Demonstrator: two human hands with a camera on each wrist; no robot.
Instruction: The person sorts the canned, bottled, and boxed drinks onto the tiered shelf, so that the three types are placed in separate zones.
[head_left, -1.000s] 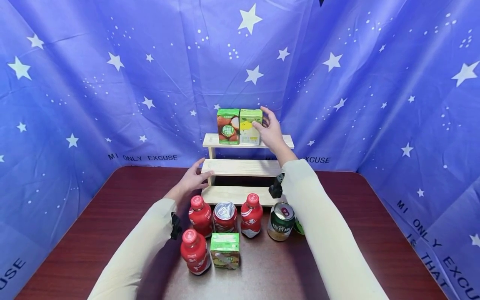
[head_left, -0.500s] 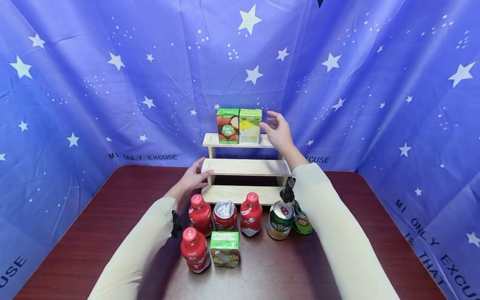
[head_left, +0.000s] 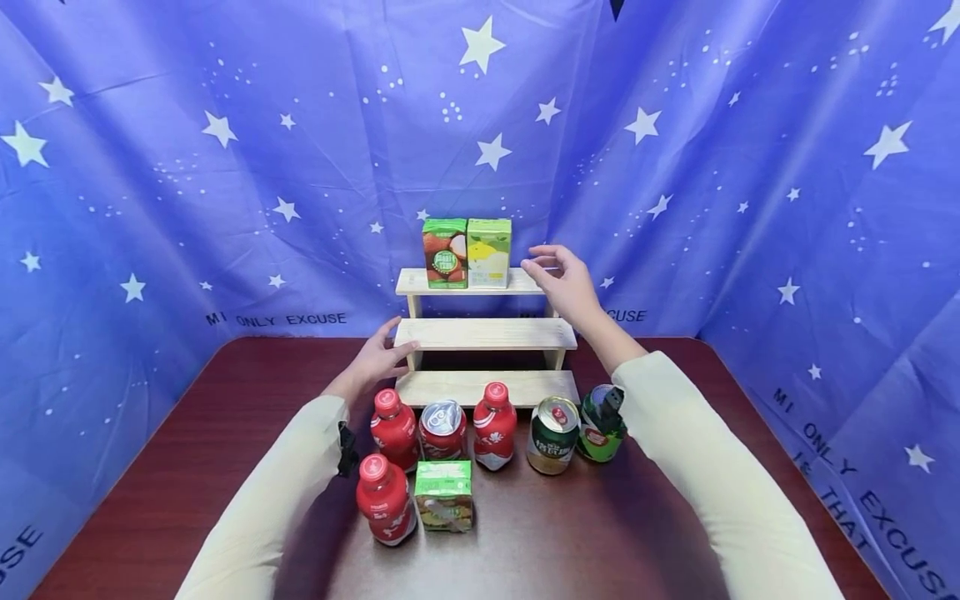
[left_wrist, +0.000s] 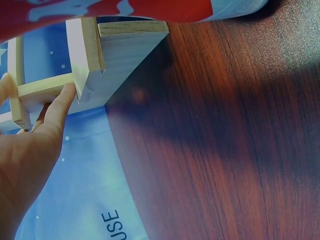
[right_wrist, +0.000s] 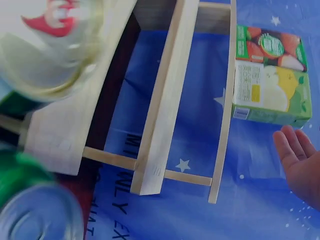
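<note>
Right hand withdrawn from yellow carton, now just right of it, fingers spread, empty. Left hand, apparently relaxed, touches rack.

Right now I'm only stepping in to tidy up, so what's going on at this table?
A person is working at a small wooden step shelf. Two juice cartons stand side by side on its top step. The right hand hangs open beside them, touching neither. The left hand rests against the left end of the middle step. On the table in front stand red bottles, cans and one more carton; the lower steps hold nothing.
</note>
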